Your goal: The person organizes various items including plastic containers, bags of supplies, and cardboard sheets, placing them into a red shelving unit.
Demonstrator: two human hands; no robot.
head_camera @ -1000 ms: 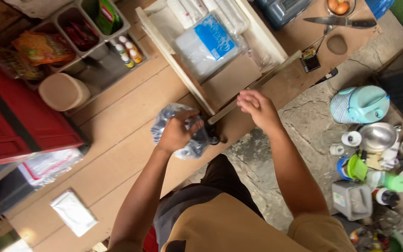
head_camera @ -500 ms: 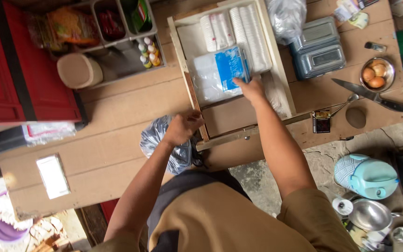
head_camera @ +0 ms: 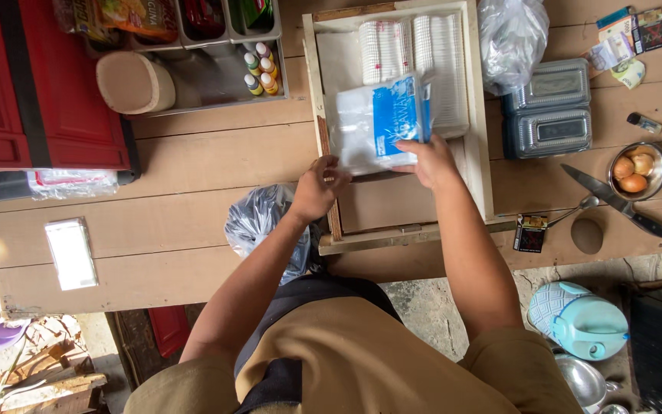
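An open wooden drawer (head_camera: 478,115) holds stacks of white plastic cups (head_camera: 411,42) and a blue-and-white plastic packet (head_camera: 381,115) lying on them. My right hand (head_camera: 427,161) grips the packet's lower right edge, over the drawer. My left hand (head_camera: 316,188) is at the drawer's left wall, fingers curled and pinching the packet's lower left corner. A crumpled grey plastic bag (head_camera: 254,218) lies on the wooden table (head_camera: 185,199) just under my left forearm.
A grey compartment tray (head_camera: 216,77) with small bottles (head_camera: 258,73), a round wooden lid (head_camera: 133,83) and a red cabinet (head_camera: 40,84) are at the left. On the right are two foil-lidded boxes (head_camera: 549,107), a clear bag (head_camera: 511,34), a bowl of onions (head_camera: 636,172) and a knife (head_camera: 614,201).
My left hand left the grey bag and rose to the drawer's left wall. My right hand stayed on the packet in the drawer. The view shifted so the drawer sits more central.
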